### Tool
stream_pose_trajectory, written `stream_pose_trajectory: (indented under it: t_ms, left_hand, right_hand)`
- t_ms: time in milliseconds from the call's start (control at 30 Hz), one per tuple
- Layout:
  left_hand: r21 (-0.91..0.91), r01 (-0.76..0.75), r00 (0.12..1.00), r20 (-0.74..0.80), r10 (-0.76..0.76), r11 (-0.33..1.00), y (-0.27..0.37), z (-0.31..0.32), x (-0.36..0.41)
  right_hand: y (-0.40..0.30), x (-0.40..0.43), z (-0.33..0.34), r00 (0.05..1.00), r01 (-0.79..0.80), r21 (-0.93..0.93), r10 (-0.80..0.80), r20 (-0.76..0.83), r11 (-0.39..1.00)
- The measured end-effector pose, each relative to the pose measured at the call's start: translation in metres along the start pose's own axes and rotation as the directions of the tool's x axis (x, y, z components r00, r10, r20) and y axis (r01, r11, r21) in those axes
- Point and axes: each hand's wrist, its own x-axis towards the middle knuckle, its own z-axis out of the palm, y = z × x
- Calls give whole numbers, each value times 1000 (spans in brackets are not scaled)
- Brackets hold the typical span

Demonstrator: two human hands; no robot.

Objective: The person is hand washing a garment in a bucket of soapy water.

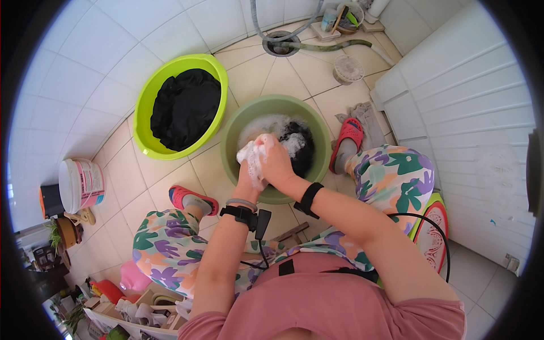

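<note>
My left hand [251,159] and my right hand [274,159] are pressed together over a dull green basin [228,144], gripping a foam-covered pale cloth [256,170] between them. Lather hides most of the cloth and some of my fingers. Below them, the basin holds sudsy water with white foam [272,122] and a dark wet cloth [302,159] at its right side. Up and to the left, a lime-green basin [140,127] holds a heap of black fabric [187,110].
A floor drain [281,44] with hoses lies ahead, near a lidded plastic tub [348,69]. A grey rag [367,123] lies by my right slipper [347,136]. A white bucket [81,185] stands at left; a ribbed white panel [463,127] rises at right.
</note>
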Motion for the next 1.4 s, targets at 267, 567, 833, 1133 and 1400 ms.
stream_pose_trajectory:
  t_ms: [267,567,833,1133,1400]
  left_hand:
    - [-566,197,968,-15,-249,801,53,-3,38]
    - [-822,333,898,127,-422,462,12,-3,29]
    - [-873,483,750,453,-482,-70,-70,-70,23]
    - [-830,305,860,29,-510,467,-42,3,10]
    - [-790,373,851,83,-518,487,-40,11,-4]
  right_hand:
    - [34,21,-4,999,-12,248,21,-36,969]
    - [17,6,4,997,71,221,-72,-4,973]
    - [-2,-2,-11,833,-42,236,-96,545,971]
    - [46,11,-3,982,-186,73,183,47,980]
    - [34,9,2,980,-195,-11,194,-46,981]
